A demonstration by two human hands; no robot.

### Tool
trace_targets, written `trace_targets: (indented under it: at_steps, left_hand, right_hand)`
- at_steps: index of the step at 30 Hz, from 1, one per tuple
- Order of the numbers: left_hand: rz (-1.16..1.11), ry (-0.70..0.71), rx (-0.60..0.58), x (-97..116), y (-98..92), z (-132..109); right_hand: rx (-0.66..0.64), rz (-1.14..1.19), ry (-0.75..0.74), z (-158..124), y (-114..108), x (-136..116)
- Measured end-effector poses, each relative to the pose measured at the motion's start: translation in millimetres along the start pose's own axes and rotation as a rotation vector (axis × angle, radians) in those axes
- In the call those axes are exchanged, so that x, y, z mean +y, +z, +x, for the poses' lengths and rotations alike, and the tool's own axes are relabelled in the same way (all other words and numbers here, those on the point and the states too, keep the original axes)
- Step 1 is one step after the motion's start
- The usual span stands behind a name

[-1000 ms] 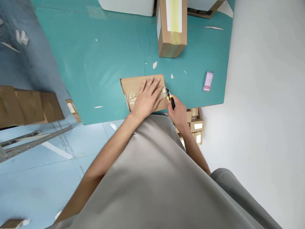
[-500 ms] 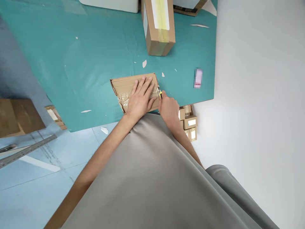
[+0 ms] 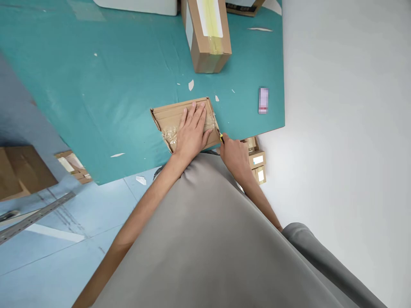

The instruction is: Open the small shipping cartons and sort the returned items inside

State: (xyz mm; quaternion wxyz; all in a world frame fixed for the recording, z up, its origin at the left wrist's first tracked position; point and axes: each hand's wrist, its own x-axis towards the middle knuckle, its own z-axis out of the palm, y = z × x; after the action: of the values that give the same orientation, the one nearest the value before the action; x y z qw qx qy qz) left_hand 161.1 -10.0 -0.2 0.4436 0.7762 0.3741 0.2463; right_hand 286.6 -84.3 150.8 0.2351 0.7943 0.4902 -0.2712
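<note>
A flattened brown cardboard box (image 3: 167, 116) lies on the green table near its front edge, with clear tape crumpled along its left and right sides. My left hand (image 3: 192, 130) presses flat on the cardboard, fingers stretched out. Beside the right edge of the box, my right hand (image 3: 236, 155) is closed around a utility knife (image 3: 221, 137) with a yellow and black body. The knife's tip is at the taped right edge; most of its handle is hidden in my fist.
A taped carton (image 3: 212, 47) stands farther back on the green table (image 3: 128, 85). A pixelated pink item (image 3: 263, 100) lies at the right. Paper scraps (image 3: 191, 85) are scattered about. Small boxes (image 3: 257, 159) stand below the right edge, and a larger carton (image 3: 27, 171) at the left.
My right hand has drawn the knife down along the right edge of the box, toward my body. My left hand stays flat on the cardboard. The whole view has shifted slightly.
</note>
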Motion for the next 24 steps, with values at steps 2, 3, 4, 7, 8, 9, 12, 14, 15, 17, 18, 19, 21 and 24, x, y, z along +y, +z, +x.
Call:
trace_targets:
  at_steps: [2, 3, 4, 7, 8, 9, 12, 14, 15, 17, 18, 19, 21, 24]
  left_hand:
    - [0.012, 0.008, -0.002, -1.0, 0.6, -0.5]
    - [0.019, 0.012, -0.002, -1.3, 0.7, -0.7]
    - [0.027, 0.015, -0.002, -1.4, 0.6, -0.9]
    - [0.040, 0.014, -0.006, -0.8, -0.7, -1.1]
    - [0.039, 0.012, -0.009, -0.5, -1.3, -1.1]
    - [0.038, 0.008, -0.014, -0.4, -1.9, -1.0]
    - [0.040, 0.004, -0.028, -0.8, -2.6, -0.7]
    - [0.045, 0.002, -0.028, -1.7, -2.0, -0.9]
    - [0.046, 0.000, -0.026, -2.1, -1.5, -1.1]
    - [0.043, -0.003, -0.026, -2.8, -0.5, -1.5]
    - [0.042, -0.004, -0.027, -2.8, -0.2, -1.8]
    - [0.044, -0.005, -0.028, -2.7, 0.0, -2.0]
    - [0.057, -0.008, -0.030, -1.9, -0.4, -2.1]
    - [0.088, -0.015, -0.040, -1.1, -3.2, -1.7]
  right_hand:
    - [0.035, 0.019, -0.015, -1.5, -2.1, 0.8]
    - [0.059, 0.036, -0.023, 0.0, -3.5, 0.3]
    - [0.084, 0.055, -0.030, 3.2, -5.1, -0.6]
    - [0.129, 0.107, -0.056, 20.1, -8.4, -5.1]
    - [0.132, 0.117, -0.062, 26.2, -8.5, -6.7]
    - [0.133, 0.125, -0.067, 31.4, -8.0, -8.1]
    - [0.119, 0.125, -0.048, 37.5, -3.9, -10.9]
    - [0.093, 0.107, -0.015, 33.4, -0.1, -11.1]
    - [0.079, 0.094, 0.001, 29.9, 1.7, -10.6]
    - [0.052, 0.068, 0.022, 22.5, 4.4, -8.2]
    - [0.042, 0.057, 0.027, 19.2, 5.2, -6.3]
    - [0.032, 0.048, 0.029, 16.6, 5.5, -4.0]
    - [0.008, 0.038, 0.028, 12.7, 4.7, 1.3]
    - [-0.016, 0.041, -0.009, 7.2, 0.3, 9.5]
